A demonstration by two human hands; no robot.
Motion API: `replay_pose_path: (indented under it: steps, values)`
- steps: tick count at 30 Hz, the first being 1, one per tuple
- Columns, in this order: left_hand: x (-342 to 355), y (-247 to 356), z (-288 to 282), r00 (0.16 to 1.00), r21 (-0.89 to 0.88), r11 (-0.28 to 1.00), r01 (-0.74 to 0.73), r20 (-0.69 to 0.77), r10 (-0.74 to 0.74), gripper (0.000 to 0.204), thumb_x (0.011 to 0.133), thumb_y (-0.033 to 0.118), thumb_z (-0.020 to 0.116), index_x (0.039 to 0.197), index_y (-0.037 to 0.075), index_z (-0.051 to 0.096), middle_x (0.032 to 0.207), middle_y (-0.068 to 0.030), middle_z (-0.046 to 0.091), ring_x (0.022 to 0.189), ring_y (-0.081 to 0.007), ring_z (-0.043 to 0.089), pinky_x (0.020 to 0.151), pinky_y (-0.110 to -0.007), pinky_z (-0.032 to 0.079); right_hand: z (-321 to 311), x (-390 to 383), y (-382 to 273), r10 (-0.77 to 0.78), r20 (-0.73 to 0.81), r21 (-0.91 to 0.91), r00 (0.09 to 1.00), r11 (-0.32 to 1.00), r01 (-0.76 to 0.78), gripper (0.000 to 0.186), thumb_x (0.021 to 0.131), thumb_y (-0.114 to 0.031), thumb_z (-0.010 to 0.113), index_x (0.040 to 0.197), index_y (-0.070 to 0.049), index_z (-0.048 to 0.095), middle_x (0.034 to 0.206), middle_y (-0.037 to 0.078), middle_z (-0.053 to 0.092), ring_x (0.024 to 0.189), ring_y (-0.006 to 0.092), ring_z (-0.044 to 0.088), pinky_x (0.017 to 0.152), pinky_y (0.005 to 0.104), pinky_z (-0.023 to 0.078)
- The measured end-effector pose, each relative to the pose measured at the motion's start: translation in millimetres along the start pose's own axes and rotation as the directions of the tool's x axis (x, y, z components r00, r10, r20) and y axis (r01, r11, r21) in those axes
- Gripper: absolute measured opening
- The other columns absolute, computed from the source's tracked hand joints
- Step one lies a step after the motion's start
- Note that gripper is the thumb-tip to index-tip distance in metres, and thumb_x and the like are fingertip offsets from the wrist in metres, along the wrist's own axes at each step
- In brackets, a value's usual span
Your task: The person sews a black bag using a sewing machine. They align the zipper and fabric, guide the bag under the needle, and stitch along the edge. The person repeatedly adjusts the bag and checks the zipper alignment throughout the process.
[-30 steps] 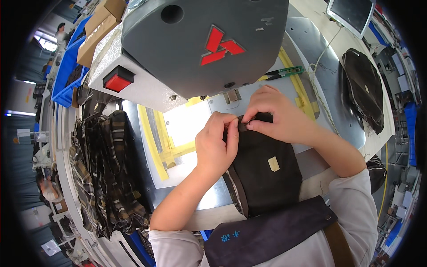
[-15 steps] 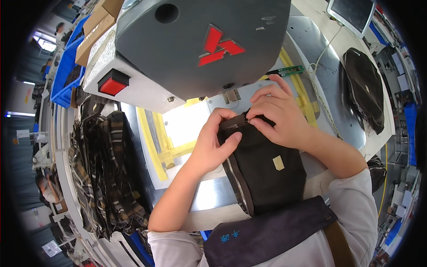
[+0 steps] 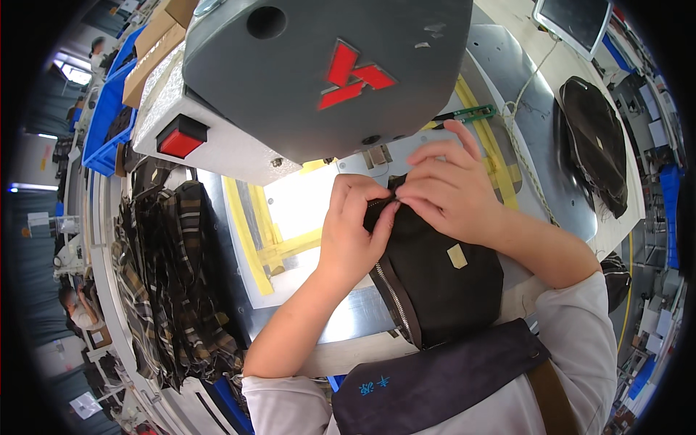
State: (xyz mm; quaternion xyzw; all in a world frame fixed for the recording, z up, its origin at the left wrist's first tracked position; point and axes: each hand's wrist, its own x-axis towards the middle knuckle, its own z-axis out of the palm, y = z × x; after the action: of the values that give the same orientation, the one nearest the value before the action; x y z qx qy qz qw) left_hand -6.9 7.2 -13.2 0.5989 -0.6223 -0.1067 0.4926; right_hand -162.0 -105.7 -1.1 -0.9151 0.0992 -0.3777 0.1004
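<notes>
A dark brown fabric pouch [image 3: 453, 304] lies in front of me, its near end against my apron. Along its left side runs a metal zipper [image 3: 395, 297], and a small cream patch [image 3: 457, 256] sits on its upper face. At the pouch's far end, my left hand [image 3: 355, 225] pinches the zipper edge between thumb and fingers. Right beside it, my right hand [image 3: 453, 192] pinches the same corner, its other fingers raised. The fingertips of both hands nearly meet and cover the zipper's end there.
A grey machine head [image 3: 319, 58] overhangs the work plate, beside a white box with a red switch [image 3: 183, 139]. Plaid fabric pieces [image 3: 174, 283] hang at left, near a blue bin [image 3: 105, 138]. Another dark pouch [image 3: 593, 145], a green-handled tool [image 3: 475, 114] and a cord [image 3: 516, 138] lie right.
My left thumb and fingers have closed in on the zipper's far end, beside my right fingertips, covering the zipper tape that showed there. The pouch's near part has shifted slightly right.
</notes>
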Motion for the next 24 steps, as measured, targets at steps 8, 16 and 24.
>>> replay_pose_path:
  steps: [8,16,24]
  values:
    - [-5,-5,-5,0.977,0.163,0.964,-0.21,0.068,0.202,0.023,0.069,-0.002,0.071,0.087,0.008,0.061,0.09,-0.0047,0.057,0.075,-0.0217,0.062,0.055,-0.031,0.051,-19,20,-11,0.243,0.108,0.267,0.964,0.927,-0.264,0.016,0.072,-0.011,0.073,0.085,-0.01,0.063,0.086,0.001,0.061,0.093,0.0236,0.058,0.098,0.0438,0.037]
    - [-4,1,0,0.898,0.279,0.857,-0.432,0.221,0.381,0.021,0.064,0.0,0.071,0.083,0.006,0.064,0.086,-0.005,0.061,0.072,-0.0207,0.062,0.056,-0.03,0.052,-6,22,7,0.211,0.575,0.236,0.791,0.882,-0.407,0.009,0.076,-0.011,0.066,0.076,-0.003,0.062,0.078,0.009,0.062,0.082,0.0269,0.059,0.089,0.0393,0.041]
    - [-3,-4,-6,0.987,0.167,0.977,-0.136,-0.063,0.148,0.034,0.06,-0.006,0.074,0.088,0.008,0.061,0.084,-0.0062,0.058,0.07,-0.0238,0.061,0.055,-0.032,0.05,-4,3,-21,-0.014,-0.014,0.018,1.0,1.0,0.015,0.007,0.074,-0.012,0.07,0.079,-0.009,0.066,0.081,0.001,0.059,0.081,0.02,0.057,0.095,0.0475,0.04]
